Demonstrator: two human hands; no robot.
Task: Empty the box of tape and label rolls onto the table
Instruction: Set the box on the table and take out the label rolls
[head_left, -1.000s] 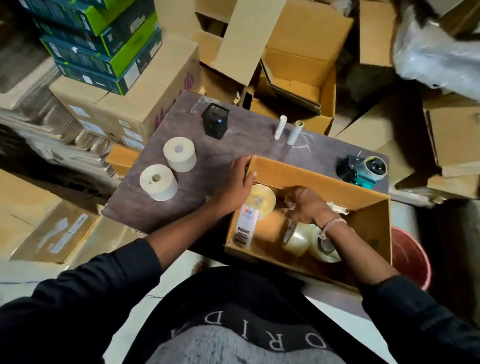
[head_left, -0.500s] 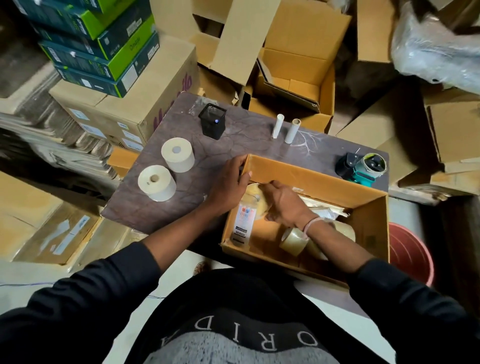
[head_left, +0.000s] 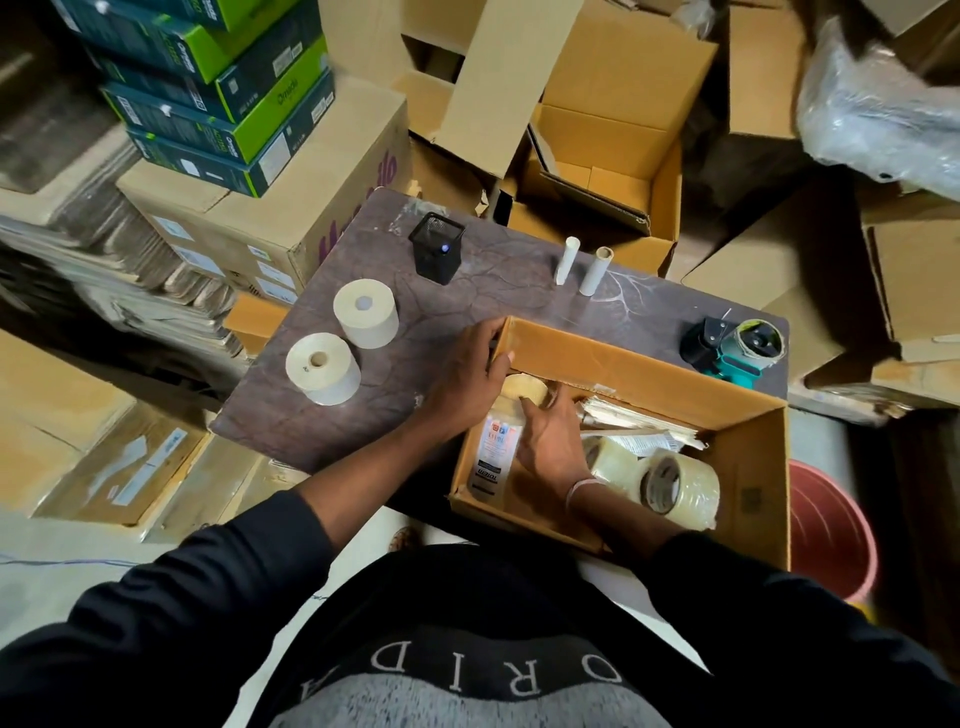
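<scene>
Head-worn camera, looking steeply down, close over table (head_left: 395, 415)

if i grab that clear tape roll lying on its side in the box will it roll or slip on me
The clear tape roll rests on its curved face against the box wall, so a nudge would probably roll it. Its glossy surface looks slippery; hooking fingers through the open core seems safer. It looks thickly wound, so likely firm, with some weight.

Bare surface (head_left: 426, 322) is left betw. the label rolls (head_left: 343, 343) and the box (head_left: 644, 364). Far edge is taken up by a black holder (head_left: 436, 248), two tubes (head_left: 581, 266) and a dispenser (head_left: 737, 345). Box's left corner appears blocked by both hands.
</scene>
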